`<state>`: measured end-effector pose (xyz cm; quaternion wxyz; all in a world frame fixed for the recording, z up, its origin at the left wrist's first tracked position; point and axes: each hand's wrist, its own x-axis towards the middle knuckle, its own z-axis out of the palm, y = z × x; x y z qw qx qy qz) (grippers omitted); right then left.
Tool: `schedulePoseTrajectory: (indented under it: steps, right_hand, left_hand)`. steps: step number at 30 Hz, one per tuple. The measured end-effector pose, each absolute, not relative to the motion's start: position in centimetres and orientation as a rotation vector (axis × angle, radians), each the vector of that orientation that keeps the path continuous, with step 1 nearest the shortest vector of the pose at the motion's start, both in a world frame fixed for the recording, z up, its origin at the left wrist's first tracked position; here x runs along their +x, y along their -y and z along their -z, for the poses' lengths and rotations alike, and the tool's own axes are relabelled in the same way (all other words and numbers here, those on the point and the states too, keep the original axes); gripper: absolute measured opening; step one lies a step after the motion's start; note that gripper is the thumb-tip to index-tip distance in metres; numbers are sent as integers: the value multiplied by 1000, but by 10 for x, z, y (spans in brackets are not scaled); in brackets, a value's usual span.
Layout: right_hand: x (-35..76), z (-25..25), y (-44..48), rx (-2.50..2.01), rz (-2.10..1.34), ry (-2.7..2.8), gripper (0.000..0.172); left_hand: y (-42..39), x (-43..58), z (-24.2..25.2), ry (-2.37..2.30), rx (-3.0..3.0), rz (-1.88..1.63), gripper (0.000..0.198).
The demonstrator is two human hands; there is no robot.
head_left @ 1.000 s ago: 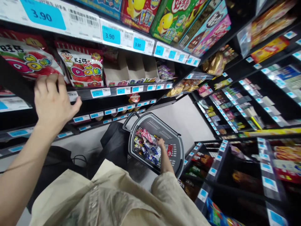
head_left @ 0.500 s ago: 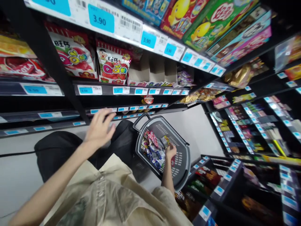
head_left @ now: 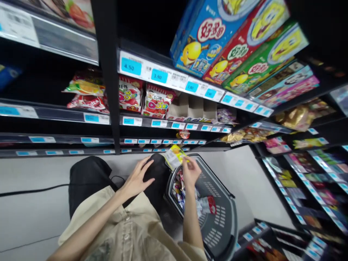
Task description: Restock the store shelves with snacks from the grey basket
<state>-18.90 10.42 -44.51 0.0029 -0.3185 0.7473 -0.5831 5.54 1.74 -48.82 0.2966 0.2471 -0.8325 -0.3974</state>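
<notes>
Between the thumb and fingers of my right hand [head_left: 191, 171] is a small yellow snack packet [head_left: 174, 157], pinched by one corner. It hangs above the near-left rim of a grey shopping basket [head_left: 217, 183]. Inside the basket lie several wrapped snack packets [head_left: 178, 188] and a red-and-clear packet [head_left: 209, 205]; my right forearm hides part of them. My left hand [head_left: 137, 181] hovers over my dark trouser leg [head_left: 154, 174], its fingers spread and holding nothing.
A shelf ahead carries strawberry gummy bags [head_left: 158, 102], open cardboard display boxes [head_left: 188, 108] and gold-wrapped sweets [head_left: 240, 135]. Above stand colourful snack boxes [head_left: 210, 40]. More stocked shelves [head_left: 307, 181] line the right. A black cord [head_left: 35, 191] runs at left.
My right hand has come up out of the basket with the yellow packet. My left hand has lowered toward my leg. The view has shifted, showing more shelving at left.
</notes>
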Motion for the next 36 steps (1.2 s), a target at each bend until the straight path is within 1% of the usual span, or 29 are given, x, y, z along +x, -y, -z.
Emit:
schedulePoseTrajectory:
  steps: [2,3,4,7,9,12,15,17,20,22,23,25,26,31,33,36]
  right_hand:
    - [-138,447,-74,-792,1840,-2038,30]
    - [-112,448,-61,-732,1799,-1878,31]
    - [-88,450,-50,-699,1782,-1738,32]
    - [-35,452,-28,-707,1776,-1502,26]
    - [-21,451,-21,-730,1798,-1455,23]
    - [-25,448,-20,-731,1811,-1470,22]
    - [-42,445,-24,-689,1798,-1500,24]
    - [-56,442,-26,-667,1815,-1543,29]
    - [-74,438,-30,-704,1841,-1691,43]
    - [-81,439,-31,-720,1713,-1661,53]
    - [-83,442,-31,-705,1609,-1595,53]
    - [-82,449,-32,-640,1440,-1481,46]
    - [-81,454,-32,-600,1414,-1466,43]
    - [-75,471,-27,-411,1647,-1526,40]
    - [-76,472,-24,-379,1682,-1506,40]
    - [-78,471,-22,-365,1673,-1474,40]
  left_hand:
    - [-15,54,493,2184,649,989,93]
    - [-14,54,496,2140,664,965,97]
    - [-13,55,500,2078,699,948,95]
    - [-6,68,508,1876,881,935,73]
    - [2,80,511,1841,971,979,60]
    - [14,93,513,1879,983,1125,50]
    - [18,95,513,1850,1028,1310,48]
    - [15,94,511,1740,1098,1499,51]
    - [6,93,503,1499,1051,1891,62]
    - [1,93,496,1349,959,2094,69]
    - [-1,92,493,1291,931,2149,73]
    - [-4,91,489,1227,931,2159,76]
    - [-4,90,489,1214,956,2135,75]
    - [-5,91,497,1026,1116,2081,69]
    - [-5,94,502,957,1133,2083,68]
    - [-4,100,505,986,1147,2072,68]
